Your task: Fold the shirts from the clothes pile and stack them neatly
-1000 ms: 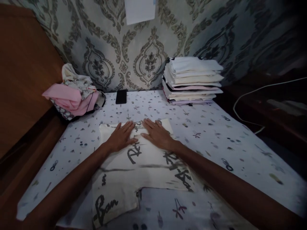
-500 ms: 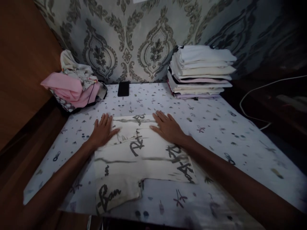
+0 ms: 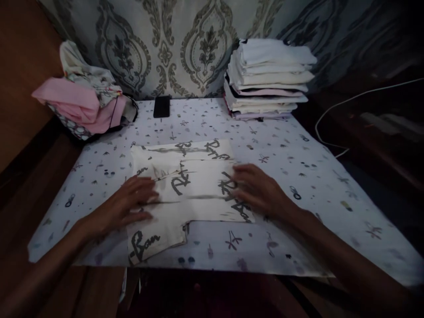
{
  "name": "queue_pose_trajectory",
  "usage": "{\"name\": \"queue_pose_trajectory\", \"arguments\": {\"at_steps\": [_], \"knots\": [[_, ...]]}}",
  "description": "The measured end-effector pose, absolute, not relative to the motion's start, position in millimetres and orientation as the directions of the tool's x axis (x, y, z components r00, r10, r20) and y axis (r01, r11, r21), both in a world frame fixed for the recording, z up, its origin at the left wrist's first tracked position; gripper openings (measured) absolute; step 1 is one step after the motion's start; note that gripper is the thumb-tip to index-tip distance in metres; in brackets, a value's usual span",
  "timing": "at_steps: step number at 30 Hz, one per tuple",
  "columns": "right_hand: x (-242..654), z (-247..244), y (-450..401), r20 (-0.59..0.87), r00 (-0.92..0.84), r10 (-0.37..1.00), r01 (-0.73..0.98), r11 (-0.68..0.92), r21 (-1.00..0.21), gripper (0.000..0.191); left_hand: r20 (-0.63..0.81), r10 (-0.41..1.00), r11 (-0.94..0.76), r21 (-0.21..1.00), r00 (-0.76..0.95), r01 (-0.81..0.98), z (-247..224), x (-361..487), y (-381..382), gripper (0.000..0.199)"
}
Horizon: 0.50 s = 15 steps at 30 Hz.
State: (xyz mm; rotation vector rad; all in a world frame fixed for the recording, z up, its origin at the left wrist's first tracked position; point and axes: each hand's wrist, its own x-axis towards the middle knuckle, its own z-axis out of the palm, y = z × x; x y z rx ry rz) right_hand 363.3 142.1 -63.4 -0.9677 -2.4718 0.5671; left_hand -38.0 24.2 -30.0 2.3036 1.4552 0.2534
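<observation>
A cream shirt [image 3: 205, 185] with dark script lettering lies partly folded on the table, its short sleeve spread toward the near left. Over its left side is my left hand [image 3: 132, 201], fingers apart and somewhat blurred. My right hand [image 3: 255, 187] is at the shirt's right edge, also blurred, with its fingers stretched toward the lettering. Neither hand grips the cloth; whether the fingertips touch it I cannot tell.
A white patterned cloth covers the table [image 3: 205, 128]. At the back right stands a tall stack of folded clothes [image 3: 268, 79]. A loose heap of pink and printed clothes [image 3: 82, 97] sits at the back left. Between them lies a black phone [image 3: 161, 107]. A white cable [image 3: 331, 106] hangs at right.
Both hands have come off the shirt's far edge and drawn back toward me, the left one to the left side, the right one to the right edge. The camera view has tilted down slightly.
</observation>
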Motion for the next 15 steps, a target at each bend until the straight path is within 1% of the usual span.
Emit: {"name": "queue_pose_trajectory", "arguments": {"at_steps": [2, 4, 7, 10, 12, 15], "knots": [[376, -53, 114, 0.232, -0.780, 0.581, 0.414, 0.757, -0.505, 0.026, -0.117, 0.842, -0.429, 0.448, 0.527, 0.784, -20, -31, 1, 0.030], [386, -48, 94, 0.235, -0.826, 0.513, 0.383, 0.816, -0.433, 0.020, -0.151, 0.820, -0.447, 0.434, 0.552, 0.782, -14, -25, -18, 0.025], [391, -49, 81, 0.248, -0.822, 0.512, 0.426, 0.843, -0.329, 0.020, -0.112, 0.838, -0.459, 0.385, 0.534, 0.801, -16, -21, -33, 0.023], [388, -54, 80, 0.269, -0.803, 0.532, 0.457, 0.839, -0.296, 0.025, -0.102, 0.834, -0.484, 0.336, 0.542, 0.808, -25, -22, -36, 0.020], [384, -57, 82, 0.282, -0.793, 0.541, 0.480, 0.838, -0.259, 0.027, -0.115, 0.828, -0.497, 0.301, 0.549, 0.814, -28, -22, -34, 0.021], [381, -58, 83, 0.286, -0.789, 0.543, 0.497, 0.839, -0.222, 0.027, -0.121, 0.828, -0.495, 0.298, 0.547, 0.816, -25, -21, -32, 0.023]]}}
